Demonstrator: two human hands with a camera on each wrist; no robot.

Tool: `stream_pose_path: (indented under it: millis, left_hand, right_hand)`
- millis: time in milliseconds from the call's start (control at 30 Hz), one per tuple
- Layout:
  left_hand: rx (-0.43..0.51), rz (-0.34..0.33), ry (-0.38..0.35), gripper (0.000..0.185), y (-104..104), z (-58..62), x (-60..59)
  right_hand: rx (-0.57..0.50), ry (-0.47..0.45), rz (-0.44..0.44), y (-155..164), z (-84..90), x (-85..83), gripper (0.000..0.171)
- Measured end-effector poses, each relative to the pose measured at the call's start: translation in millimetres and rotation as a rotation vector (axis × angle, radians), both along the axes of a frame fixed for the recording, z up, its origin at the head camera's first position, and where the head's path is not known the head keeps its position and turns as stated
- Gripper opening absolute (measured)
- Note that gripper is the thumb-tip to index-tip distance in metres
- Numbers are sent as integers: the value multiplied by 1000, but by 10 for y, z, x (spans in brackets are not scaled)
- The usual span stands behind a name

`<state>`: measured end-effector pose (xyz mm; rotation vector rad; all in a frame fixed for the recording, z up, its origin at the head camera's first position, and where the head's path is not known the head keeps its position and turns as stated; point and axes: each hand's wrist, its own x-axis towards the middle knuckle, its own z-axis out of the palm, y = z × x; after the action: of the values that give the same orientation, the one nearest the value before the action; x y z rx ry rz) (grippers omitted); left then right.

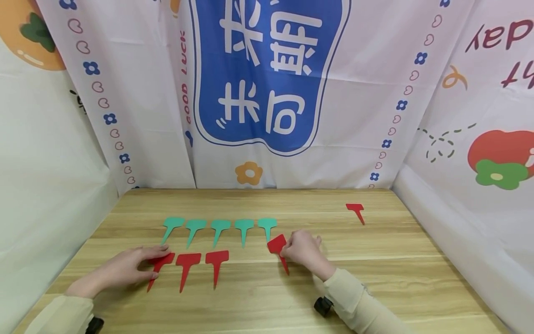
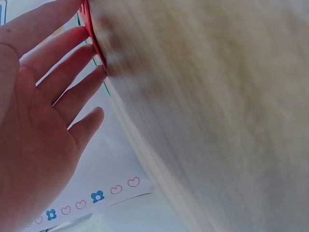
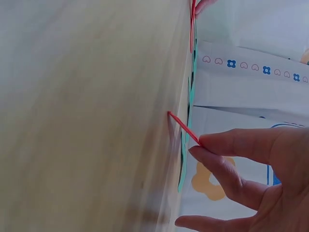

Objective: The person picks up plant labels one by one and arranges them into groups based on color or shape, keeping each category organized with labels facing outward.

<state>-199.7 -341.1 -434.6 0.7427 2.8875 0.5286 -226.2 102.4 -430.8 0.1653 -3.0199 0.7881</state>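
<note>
My right hand (image 1: 303, 249) pinches a red T-shaped plant label (image 1: 277, 244) between thumb and finger. In the right wrist view that red label (image 3: 182, 126) slants, one end down by the table. My left hand (image 1: 127, 268), fingers fairly straight, rests its fingertips on the leftmost red plant label (image 1: 160, 263). In the left wrist view the fingers (image 2: 72, 65) reach that label's edge. Two more red labels, one (image 1: 188, 262) and another (image 1: 217, 260), lie to its right. Behind them runs a row of several green plant labels (image 1: 220, 226).
Another red label (image 1: 355, 208) lies apart at the back right of the wooden table (image 1: 258, 306). Printed white cloth (image 1: 359, 139) hangs behind the table and along both sides. A small black object (image 1: 323, 306) is by the right sleeve.
</note>
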Motion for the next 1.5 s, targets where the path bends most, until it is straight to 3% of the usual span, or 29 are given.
stream_pose_path:
  millis: [167, 900, 1500]
  left_hand:
    - [-4, -4, 5, 59, 1, -1, 2]
    - [4, -1, -9, 58, 7, 12, 12]
    - [3, -6, -4, 58, 3, 6, -1]
  right_hand:
    - [33, 8, -9, -63, 2, 4, 24]
    - [-29, 0, 85, -366, -15, 36, 29]
    - [-27, 0, 84, -596, -11, 72, 28]
